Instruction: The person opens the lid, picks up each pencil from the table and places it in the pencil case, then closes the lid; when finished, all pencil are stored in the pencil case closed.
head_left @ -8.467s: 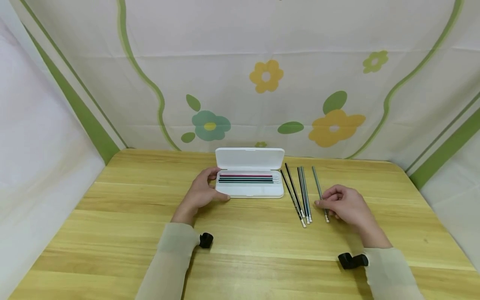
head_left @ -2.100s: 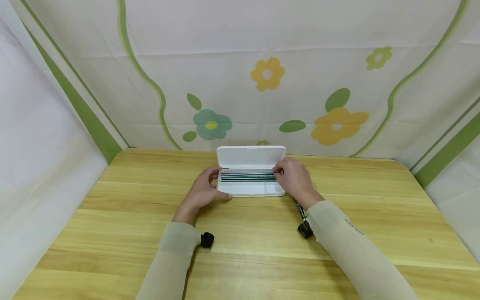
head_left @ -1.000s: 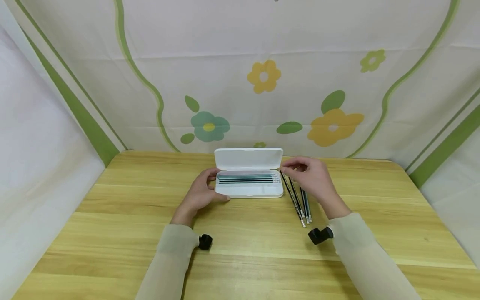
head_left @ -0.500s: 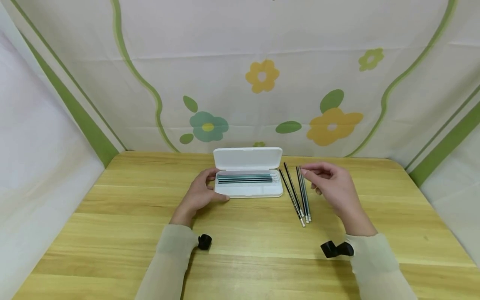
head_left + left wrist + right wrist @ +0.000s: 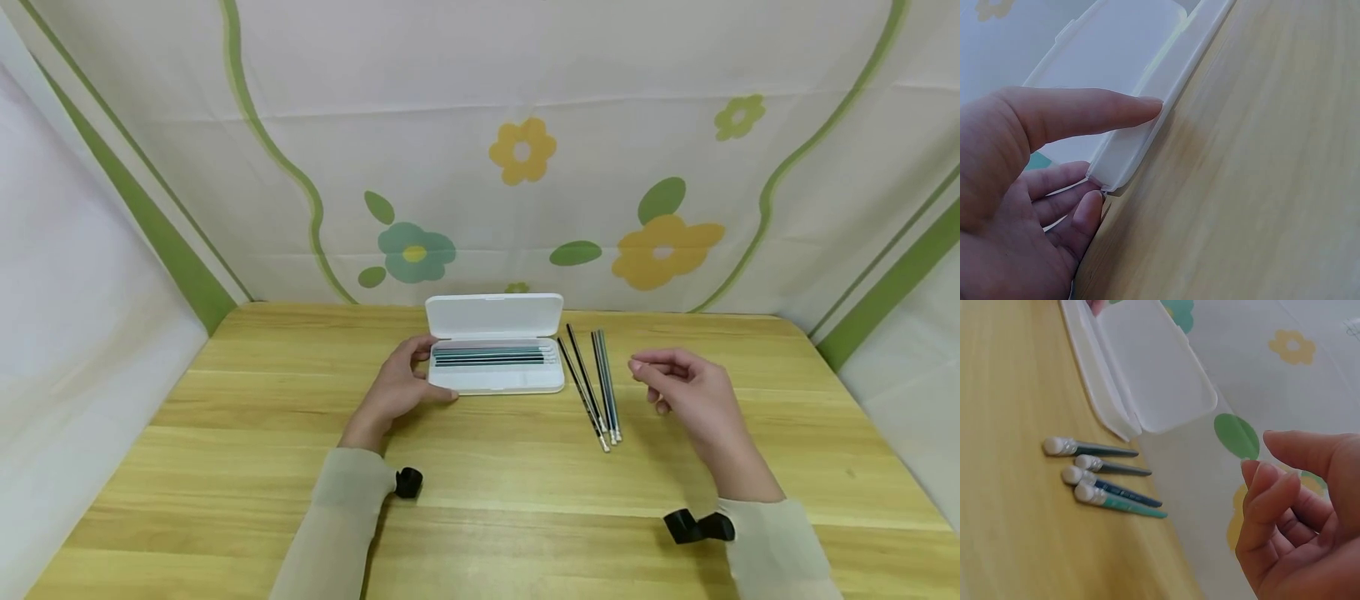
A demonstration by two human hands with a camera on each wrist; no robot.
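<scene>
A white pencil case (image 5: pixel 495 382) stands with its lid (image 5: pixel 495 317) raised, near the back edge of the table. Several dark and green pencils (image 5: pixel 491 358) lie side by side inside it. My left hand (image 5: pixel 396 382) holds the case's left end, thumb along the front edge; in the left wrist view the fingers (image 5: pixel 1066 187) are at the end corner. Right of the case, several loose pencils (image 5: pixel 604 383) lie slanted, their white erasers toward me. My right hand (image 5: pixel 693 396) hovers to their right, fingers loosely bent, a gap between thumb and fingertips, nothing held.
The wooden table (image 5: pixel 525 500) extends toward me and to both sides. Behind it hangs a white curtain (image 5: pixel 420 167) with flower prints, and more cloth closes in the left and right. Black wrist cameras (image 5: pixel 697 527) sit at both cuffs.
A green pencil beside my right hand has left the table; a green one now lies atop the case's row. My right hand has since drawn back rightward from the case. The left stays put.
</scene>
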